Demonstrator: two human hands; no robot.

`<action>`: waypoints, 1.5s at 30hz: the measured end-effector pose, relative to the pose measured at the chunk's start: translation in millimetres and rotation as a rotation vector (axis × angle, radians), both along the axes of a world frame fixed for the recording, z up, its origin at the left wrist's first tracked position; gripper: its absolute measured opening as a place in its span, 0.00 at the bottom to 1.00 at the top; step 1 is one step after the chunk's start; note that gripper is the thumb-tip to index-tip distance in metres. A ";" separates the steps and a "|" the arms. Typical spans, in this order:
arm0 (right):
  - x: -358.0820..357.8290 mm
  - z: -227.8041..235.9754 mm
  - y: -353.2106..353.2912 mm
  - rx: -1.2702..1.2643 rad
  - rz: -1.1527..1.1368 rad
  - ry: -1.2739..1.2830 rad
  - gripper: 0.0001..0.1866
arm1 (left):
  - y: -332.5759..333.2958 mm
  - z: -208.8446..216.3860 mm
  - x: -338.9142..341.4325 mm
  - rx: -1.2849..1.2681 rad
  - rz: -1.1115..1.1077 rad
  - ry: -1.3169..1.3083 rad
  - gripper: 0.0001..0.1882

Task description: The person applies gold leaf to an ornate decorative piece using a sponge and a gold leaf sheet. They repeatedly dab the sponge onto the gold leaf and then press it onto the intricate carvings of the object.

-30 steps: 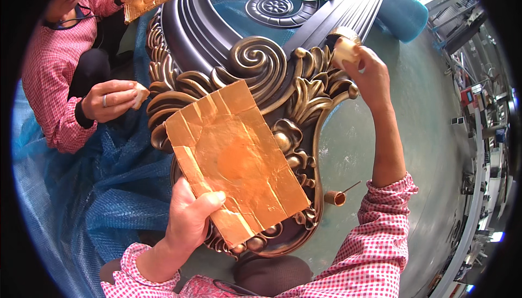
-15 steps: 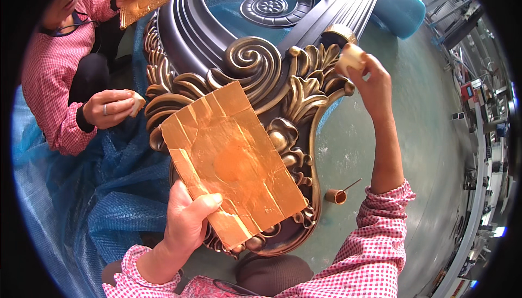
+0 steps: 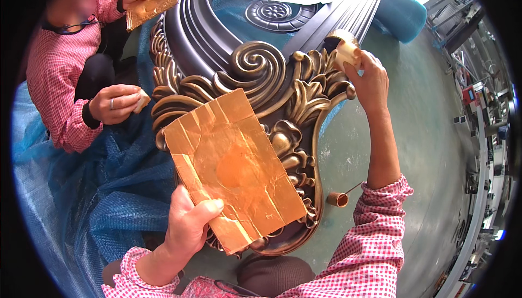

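Observation:
My left hand (image 3: 190, 219) grips the lower left edge of a gold-coated cardboard sheet (image 3: 239, 162), thumb on top. The sheet is creased and has a darker round patch of gold in its middle. Between the fingers and thumb of my right hand (image 3: 371, 80) is a pale sponge pad (image 3: 346, 54), at the gilded end of a dark fluted column (image 3: 348, 13). Beneath both hands lies a large carved ornament (image 3: 258, 70), black with gold-brushed scrolls and leaves. The cardboard covers part of it.
A co-worker in a checked sleeve (image 3: 65, 102) holds a smaller gold sheet (image 3: 152, 7) and a pad (image 3: 142, 101) at the left. Blue bubble wrap (image 3: 125, 211) covers the floor there. A small gold pot (image 3: 337, 199) with a stick stands right of the ornament. Shelving lines the right.
My right hand has shifted slightly up, bringing the sponge pad against the column's gilded end. The cardboard stays in my left hand. The whole view has shifted a little.

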State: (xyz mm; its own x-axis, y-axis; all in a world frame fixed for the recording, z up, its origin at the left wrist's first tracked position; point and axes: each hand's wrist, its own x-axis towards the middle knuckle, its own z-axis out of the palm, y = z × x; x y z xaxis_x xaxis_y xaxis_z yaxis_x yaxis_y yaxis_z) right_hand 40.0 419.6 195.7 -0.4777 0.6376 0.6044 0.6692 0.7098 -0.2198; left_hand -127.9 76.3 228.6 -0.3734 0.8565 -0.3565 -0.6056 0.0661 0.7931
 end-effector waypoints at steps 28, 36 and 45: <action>-30.8 25.4 -20.7 -0.446 0.137 -0.062 0.21 | -6.1 -0.8 -8.0 -0.014 0.024 -0.011 0.25; -32.2 21.5 -40.7 -0.568 0.222 -0.037 0.22 | -11.2 0.0 -8.2 -0.024 0.070 0.002 0.24; -22.9 18.1 -47.9 -0.255 0.130 -0.052 0.18 | -12.4 1.2 -4.1 -0.016 0.046 0.004 0.24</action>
